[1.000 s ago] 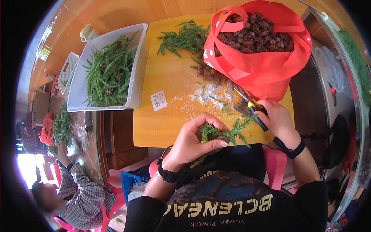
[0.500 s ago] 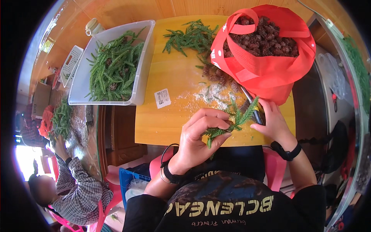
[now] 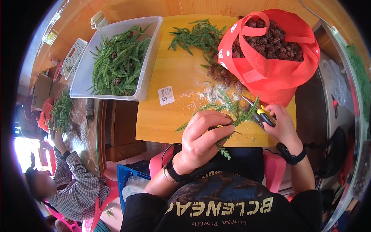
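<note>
Plastic-handled pliers (image 3: 266, 117), matt cloth bag (image 3: 284, 83)

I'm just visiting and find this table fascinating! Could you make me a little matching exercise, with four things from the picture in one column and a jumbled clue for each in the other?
Things
1. Bag
2. Box
3. Label
4. Pliers

Clues
A. White, flat on the table
B. Yellow and black, in the right hand
C. Red, full of brown cones
D. Whitish and see-through, heaped with green sprigs

Pairs: 1-C, 2-D, 3-A, 4-B
</note>
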The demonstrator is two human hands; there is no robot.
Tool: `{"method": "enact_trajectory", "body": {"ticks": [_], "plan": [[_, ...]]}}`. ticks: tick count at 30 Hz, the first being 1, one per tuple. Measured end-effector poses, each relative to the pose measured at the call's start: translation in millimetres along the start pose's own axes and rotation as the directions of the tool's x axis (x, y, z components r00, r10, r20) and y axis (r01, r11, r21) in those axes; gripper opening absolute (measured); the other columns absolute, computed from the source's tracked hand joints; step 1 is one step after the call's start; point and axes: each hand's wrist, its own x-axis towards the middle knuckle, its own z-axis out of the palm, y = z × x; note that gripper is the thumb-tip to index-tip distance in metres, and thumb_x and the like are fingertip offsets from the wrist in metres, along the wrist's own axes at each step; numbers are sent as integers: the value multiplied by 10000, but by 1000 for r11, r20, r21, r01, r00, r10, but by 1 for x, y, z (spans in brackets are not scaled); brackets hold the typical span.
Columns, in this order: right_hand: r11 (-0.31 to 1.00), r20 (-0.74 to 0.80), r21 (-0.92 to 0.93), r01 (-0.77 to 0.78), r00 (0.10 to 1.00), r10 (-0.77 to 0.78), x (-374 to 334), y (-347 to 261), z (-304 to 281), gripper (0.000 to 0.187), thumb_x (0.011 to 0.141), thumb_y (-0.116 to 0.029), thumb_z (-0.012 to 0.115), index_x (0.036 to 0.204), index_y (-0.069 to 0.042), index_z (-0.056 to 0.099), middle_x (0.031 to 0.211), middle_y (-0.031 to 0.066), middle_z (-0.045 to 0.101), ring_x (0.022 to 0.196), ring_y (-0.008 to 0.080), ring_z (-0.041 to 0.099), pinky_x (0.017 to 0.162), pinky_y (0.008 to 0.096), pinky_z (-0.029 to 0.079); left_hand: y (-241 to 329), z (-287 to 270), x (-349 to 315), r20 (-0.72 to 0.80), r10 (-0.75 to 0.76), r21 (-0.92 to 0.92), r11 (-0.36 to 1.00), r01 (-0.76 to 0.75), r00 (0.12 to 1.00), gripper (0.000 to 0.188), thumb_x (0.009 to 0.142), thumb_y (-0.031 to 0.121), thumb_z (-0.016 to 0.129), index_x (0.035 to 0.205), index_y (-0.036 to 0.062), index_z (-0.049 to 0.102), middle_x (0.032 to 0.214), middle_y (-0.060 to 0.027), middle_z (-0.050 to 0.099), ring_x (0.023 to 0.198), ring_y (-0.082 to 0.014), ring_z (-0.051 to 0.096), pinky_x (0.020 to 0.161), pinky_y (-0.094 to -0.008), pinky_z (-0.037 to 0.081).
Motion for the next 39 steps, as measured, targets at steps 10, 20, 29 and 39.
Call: {"method": "enact_trajectory", "body": {"ticks": [10, 20, 29, 39], "plan": [[888, 64, 437, -144, 990, 128, -22, -20, -58, 135, 681, -80, 614, 710, 11, 518, 698, 78, 614, 589, 69, 529, 539, 226, 398, -3, -4, 0, 177, -458, -416, 768, 488, 871, 202, 685, -32, 728, 854, 5, 624, 874, -100, 631, 825, -197, 606, 746, -286, 476], [919, 9, 205, 336, 939, -345, -9, -75, -78, 231, 590, -69, 679, 629, -39, 454, 694, 100, 611, 768, 328, 597, 769, 413, 492, -6, -5, 6, 349, -579, -639, 428, 639, 736, 140, 748, 1, 692, 867, -3, 618, 880, -94, 626, 832, -155, 585, 770, -280, 464], [933, 91, 154, 324, 936, -340, -3, -76, -80, 253, 600, -80, 707, 613, -48, 456, 605, 90, 568, 664, 317, 598, 725, 402, 507, -6, -8, 12, 369, -582, -592, 454, 666, 725, 135, 754, 8, 685, 864, 4, 608, 871, -76, 612, 813, -128, 570, 740, -250, 452], [943, 43, 174, 282, 955, -293, -4, -72, -76, 239, 590, -49, 704, 613, -46, 466, 532, 77, 492, 575, 291, 563, 710, 385, 513, -6, -5, 14, 451, -588, -662, 284, 693, 672, 256, 713, 43, 742, 903, 8, 575, 907, -74, 588, 802, -119, 559, 723, -247, 452]]}}
